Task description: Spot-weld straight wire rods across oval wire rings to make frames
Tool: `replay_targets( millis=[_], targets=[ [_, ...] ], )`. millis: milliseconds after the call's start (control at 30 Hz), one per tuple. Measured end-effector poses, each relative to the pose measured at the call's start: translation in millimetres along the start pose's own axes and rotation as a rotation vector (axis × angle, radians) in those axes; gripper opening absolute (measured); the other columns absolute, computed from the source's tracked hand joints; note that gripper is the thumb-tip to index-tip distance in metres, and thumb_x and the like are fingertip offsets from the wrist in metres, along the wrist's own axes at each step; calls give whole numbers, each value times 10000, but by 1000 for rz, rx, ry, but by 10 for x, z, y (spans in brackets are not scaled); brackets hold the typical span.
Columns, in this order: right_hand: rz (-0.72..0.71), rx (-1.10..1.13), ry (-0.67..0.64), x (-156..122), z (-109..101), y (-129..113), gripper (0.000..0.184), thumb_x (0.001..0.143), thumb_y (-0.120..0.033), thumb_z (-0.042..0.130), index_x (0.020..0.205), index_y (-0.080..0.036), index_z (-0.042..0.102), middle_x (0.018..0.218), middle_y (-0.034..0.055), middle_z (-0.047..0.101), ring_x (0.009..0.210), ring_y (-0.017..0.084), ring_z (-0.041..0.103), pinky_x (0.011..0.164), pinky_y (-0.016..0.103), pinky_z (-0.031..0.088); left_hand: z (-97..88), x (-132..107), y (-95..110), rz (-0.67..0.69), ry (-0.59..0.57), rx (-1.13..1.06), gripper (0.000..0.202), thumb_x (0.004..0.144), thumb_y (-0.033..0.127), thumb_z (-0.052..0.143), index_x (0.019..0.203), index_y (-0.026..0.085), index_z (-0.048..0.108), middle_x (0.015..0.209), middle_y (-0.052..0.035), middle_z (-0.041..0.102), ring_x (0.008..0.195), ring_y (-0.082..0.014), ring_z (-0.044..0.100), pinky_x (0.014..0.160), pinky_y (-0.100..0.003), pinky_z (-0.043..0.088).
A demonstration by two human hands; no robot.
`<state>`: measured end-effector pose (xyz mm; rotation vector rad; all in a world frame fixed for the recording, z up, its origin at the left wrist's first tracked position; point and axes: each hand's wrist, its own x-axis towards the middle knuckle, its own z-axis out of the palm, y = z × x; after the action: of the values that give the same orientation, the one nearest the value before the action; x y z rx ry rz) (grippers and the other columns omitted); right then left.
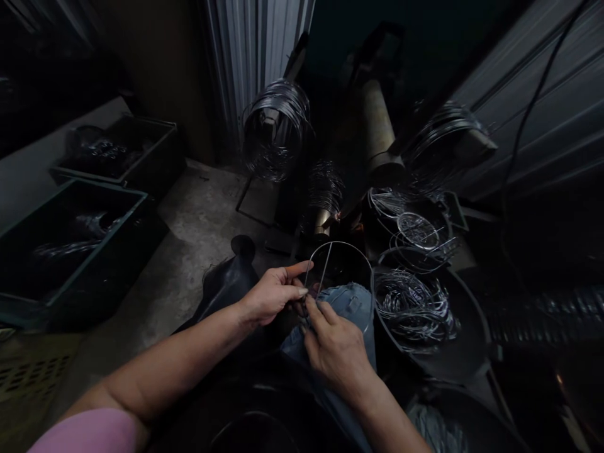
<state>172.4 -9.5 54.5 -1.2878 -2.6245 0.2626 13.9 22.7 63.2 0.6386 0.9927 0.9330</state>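
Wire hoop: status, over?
Left hand and right hand pinch wire hoop at its near edge. Hoop over jeans. Basin of wire coils close on the right.

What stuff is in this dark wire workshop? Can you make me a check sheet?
Surface: grey concrete floor, dimly lit.
Job's things: ring, a thin wire hoop with a cross wire, held over the lap.
Clutter: basin of loose wire loops on the right; wire coils behind; two green bins on the left with wire inside.
Hands: left hand and right hand both pinch the ring's near edge.
Cables: black cable hangs down the right side.
Surroundings: corrugated metal wall; very dark.
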Motion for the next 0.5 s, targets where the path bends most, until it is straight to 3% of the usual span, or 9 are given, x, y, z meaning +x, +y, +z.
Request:
replay_targets(
  millis=[267, 500],
  targets=[
    [1, -59, 9, 88, -49, 78, 453, 786, -188, 426, 1226, -96, 483, 1079, 129, 588, 727, 172, 609, 640, 272, 491, 19, 71, 58, 46, -15, -10, 572, 663, 89, 585, 1225, 153, 498, 602, 40, 548, 455, -78, 541, 428, -188, 345],
    [-46, -128, 132, 121, -49, 128, 449, 776, -158, 430, 1212, -72, 494, 1050, 139, 597, 715, 179, 603, 613, 284, 486, 19, 140, 86, 34, -37, -56, 589, 658, 111, 607, 1233, 149, 486, 591, 43, 546, 452, -87, 542, 430, -197, 341]
  ],
)
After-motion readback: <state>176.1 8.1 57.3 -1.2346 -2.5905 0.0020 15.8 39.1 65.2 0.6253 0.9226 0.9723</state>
